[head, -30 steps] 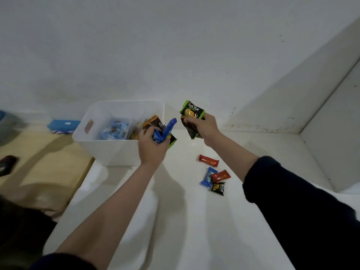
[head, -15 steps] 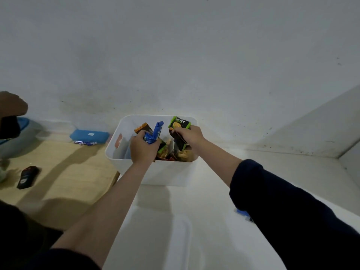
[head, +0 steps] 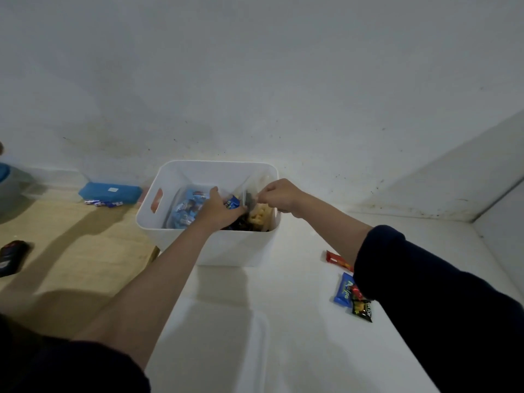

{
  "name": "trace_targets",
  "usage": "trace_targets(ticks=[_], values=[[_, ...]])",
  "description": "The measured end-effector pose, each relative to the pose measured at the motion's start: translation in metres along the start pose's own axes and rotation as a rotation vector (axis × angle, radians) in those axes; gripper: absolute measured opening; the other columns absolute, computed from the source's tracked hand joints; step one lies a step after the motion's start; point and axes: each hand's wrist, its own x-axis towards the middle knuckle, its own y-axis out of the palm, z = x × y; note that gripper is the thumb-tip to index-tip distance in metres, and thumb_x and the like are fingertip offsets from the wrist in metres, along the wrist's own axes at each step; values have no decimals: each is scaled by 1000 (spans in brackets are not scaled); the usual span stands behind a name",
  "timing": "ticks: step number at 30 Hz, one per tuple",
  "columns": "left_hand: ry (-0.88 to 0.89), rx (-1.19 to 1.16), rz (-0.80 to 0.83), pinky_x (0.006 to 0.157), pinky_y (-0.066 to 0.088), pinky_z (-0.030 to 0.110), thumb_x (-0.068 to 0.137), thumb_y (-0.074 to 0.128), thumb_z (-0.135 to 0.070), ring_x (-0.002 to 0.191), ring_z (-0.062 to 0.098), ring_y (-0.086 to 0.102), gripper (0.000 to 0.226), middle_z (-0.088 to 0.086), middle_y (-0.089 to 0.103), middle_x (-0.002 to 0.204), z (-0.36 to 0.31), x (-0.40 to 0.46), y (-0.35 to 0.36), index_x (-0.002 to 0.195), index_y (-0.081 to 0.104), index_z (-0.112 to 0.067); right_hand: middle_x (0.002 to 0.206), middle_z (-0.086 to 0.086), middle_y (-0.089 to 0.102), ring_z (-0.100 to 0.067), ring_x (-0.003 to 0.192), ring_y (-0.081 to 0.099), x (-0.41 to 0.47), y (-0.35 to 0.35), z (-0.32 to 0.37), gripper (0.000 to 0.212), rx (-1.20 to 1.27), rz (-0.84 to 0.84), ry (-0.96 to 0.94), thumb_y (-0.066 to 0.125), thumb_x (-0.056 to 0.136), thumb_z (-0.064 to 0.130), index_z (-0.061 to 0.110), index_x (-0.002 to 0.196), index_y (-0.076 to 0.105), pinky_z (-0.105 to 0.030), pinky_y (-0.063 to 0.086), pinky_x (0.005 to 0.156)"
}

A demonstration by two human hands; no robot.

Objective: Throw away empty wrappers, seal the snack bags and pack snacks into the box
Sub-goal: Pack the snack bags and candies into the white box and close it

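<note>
1. Pale wooden floor (head: 71, 251) on the left, crossed by dark shadows.
2. Blue flat case (head: 110, 193) with a small white label, lying at the foot of the wall.
3. Small blue and white items (head: 103, 203) just in front of that case, too small to identify.
4. Dark, oblong object (head: 11, 258) near the left edge, on the wood.
5. Grey-white wall (head: 255, 80), scuffed and speckled near its base.
6. Blue-rimmed container (head: 5, 177), cut off by the left edge.

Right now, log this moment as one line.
left hand: in white box, on snacks | right hand: pinching clear bag edge | small packets: unpacked on counter
</note>
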Motion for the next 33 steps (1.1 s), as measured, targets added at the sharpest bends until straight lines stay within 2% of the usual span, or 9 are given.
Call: trace_targets(ticks=[2,3,4,11,18,22,25,30,33], values=[[19,38,-38,111,32,43,78,70,-46,138,33,31,102,13,26,153,-9,-7,4,150,5,-15,88,0,45,-22,78,47,-10,-12,-5,43,50,-34,3,65,78,15,-13,110,57,-32,41,65],[36,44,-65,110,31,43,79,69,-46,139,34,29,101,13,24,154,-13,-12,6,150,5,-14,89,-18,58,-22,80,52,-15,-19,-8,43,66,-52,10,65,78,15,-12,110,58,-34,48,71],[59,39,-85,109,32,42,80,68,-45,138,33,30,98,13,25,153,-17,-17,9,150,8,-13,114,-24,62,-21,85,58,-21,-26,-12,40,74,-69,20,65,80,16,-10,109,60,-35,52,79],[379,89,-229,103,40,39,81,67,-36,120,29,46,68,16,44,133,-39,-68,52,137,40,-8,101,-9,65,-20,89,60,-76,-71,-74,26,99,-158,45,63,85,19,-1,102,66,-22,41,61],[634,151,-281,99,44,44,77,55,-41,117,32,51,53,17,53,122,-45,-113,141,118,58,-8,106,-6,60,-20,94,57,-105,-91,-180,20,-103,-271,114,66,83,20,8,99,65,-28,44,79],[575,207,-151,102,42,42,80,60,-35,120,28,49,51,13,52,127,-39,-125,191,124,55,-9,102,-5,59,-18,88,55,-116,-80,-240,34,-214,-226,165,65,81,24,11,112,58,-27,45,76],[502,322,-35,109,33,40,85,61,-31,129,28,42,54,11,45,139,-31,-121,223,133,47,-10,126,-10,53,-25,113,53,-120,-60,-278,57,-313,-188,189,66,78,36,16,128,47,-34,45,93],[273,601,4,114,12,53,91,50,-37,144,28,16,65,10,15,157,-8,-107,252,146,25,-16,156,-6,10,-38,142,12,-117,-27,-318,91,-548,-141,76,61,71,66,30,144,22,-59,23,108],[122,635,40,115,7,56,92,46,-45,147,29,3,72,11,1,159,21,-103,251,149,14,-15,159,-4,-13,-40,144,-11,-108,-12,-325,102,-639,-110,26,43,63,87,44,147,4,-67,10,107]])
